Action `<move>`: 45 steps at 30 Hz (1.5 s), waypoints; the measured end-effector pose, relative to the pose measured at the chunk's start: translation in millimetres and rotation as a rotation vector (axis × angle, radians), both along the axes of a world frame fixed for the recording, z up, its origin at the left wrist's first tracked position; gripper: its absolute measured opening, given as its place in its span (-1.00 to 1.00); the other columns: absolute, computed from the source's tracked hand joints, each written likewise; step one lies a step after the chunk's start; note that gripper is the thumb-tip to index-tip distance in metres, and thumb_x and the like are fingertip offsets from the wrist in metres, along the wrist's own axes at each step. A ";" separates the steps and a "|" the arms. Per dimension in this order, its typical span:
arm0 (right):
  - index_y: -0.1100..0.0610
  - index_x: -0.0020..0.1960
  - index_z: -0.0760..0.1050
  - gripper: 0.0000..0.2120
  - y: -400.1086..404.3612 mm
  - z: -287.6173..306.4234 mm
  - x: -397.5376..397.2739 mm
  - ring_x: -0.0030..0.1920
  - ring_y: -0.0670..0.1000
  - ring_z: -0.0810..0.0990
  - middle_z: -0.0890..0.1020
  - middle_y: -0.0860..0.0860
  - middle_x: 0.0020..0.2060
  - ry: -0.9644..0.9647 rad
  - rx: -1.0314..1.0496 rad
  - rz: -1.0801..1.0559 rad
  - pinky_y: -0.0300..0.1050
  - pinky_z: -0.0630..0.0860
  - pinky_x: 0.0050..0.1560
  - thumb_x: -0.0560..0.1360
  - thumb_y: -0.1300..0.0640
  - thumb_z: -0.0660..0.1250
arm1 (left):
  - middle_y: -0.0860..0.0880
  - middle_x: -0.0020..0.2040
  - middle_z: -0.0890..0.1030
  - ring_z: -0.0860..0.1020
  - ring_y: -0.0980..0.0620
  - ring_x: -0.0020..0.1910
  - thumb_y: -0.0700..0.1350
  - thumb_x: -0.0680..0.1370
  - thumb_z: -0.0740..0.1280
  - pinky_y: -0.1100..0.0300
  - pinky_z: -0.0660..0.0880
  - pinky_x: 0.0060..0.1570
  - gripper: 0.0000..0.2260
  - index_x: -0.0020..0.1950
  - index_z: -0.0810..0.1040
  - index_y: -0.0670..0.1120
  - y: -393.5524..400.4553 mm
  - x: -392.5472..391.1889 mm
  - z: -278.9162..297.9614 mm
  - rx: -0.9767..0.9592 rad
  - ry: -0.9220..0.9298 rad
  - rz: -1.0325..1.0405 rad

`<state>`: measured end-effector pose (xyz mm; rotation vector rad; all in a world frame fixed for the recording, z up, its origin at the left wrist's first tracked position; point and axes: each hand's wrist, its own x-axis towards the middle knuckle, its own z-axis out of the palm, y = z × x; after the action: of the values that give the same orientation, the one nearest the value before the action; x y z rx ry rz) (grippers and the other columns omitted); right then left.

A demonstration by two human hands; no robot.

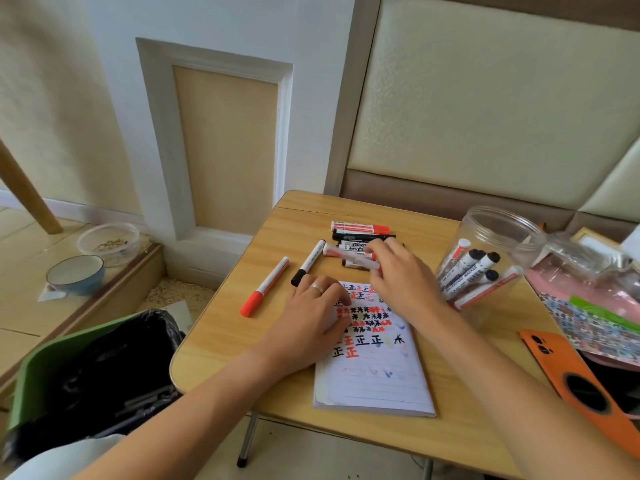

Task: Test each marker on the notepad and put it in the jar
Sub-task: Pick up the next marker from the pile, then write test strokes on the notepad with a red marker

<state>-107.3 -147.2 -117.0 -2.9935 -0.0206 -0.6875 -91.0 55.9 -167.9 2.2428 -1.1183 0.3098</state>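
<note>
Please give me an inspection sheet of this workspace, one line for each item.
Surface: small wooden folding table.
Job's things: notepad with red and black test marks; marker pile; clear jar lying tilted, holding markers.
Clutter: red marker and black marker lying apart; orange phone case.
Hands: left hand rests on notepad; right hand grips a pile marker.
Cables: nothing seen.
Surroundings: green bin, blue bowl.
</note>
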 end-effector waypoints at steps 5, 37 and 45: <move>0.03 0.04 0.49 -0.94 18.9 -0.7 -38.7 -0.26 -0.11 0.59 0.56 -0.11 -0.11 -0.105 0.458 0.087 -0.23 0.56 -0.27 0.60 0.14 0.36 | 0.06 0.17 0.51 0.35 0.08 0.17 0.02 0.63 0.32 0.21 0.38 0.16 -0.79 0.23 0.48 -0.01 -0.5 -3.3 4.2 -0.022 -0.013 -0.028; 0.01 0.16 0.49 -0.67 20.6 -8.8 -86.0 -0.03 0.05 0.59 0.61 -0.07 0.01 0.192 0.093 0.187 0.06 0.55 -0.09 0.64 -0.17 0.10 | 0.09 0.10 0.48 0.38 0.07 0.06 0.16 0.71 -0.06 0.04 0.41 0.09 -0.59 0.08 0.50 0.00 1.4 -5.9 4.8 0.110 -0.057 -0.080; -0.13 0.11 0.38 -0.89 25.4 -7.6 -87.7 -0.22 -0.02 0.44 0.46 -0.16 -0.22 0.205 0.114 0.210 -0.02 0.39 -0.25 0.68 -0.14 0.16 | 0.07 0.09 0.51 0.39 0.06 0.04 0.05 0.69 0.00 0.06 0.43 0.05 -0.69 0.04 0.51 0.00 1.3 -5.3 5.6 0.108 -0.087 -0.076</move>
<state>-195.0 -121.8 -124.6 -2.8801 -0.2700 -0.3466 -96.3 57.2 -162.4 2.2921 -1.2908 0.3254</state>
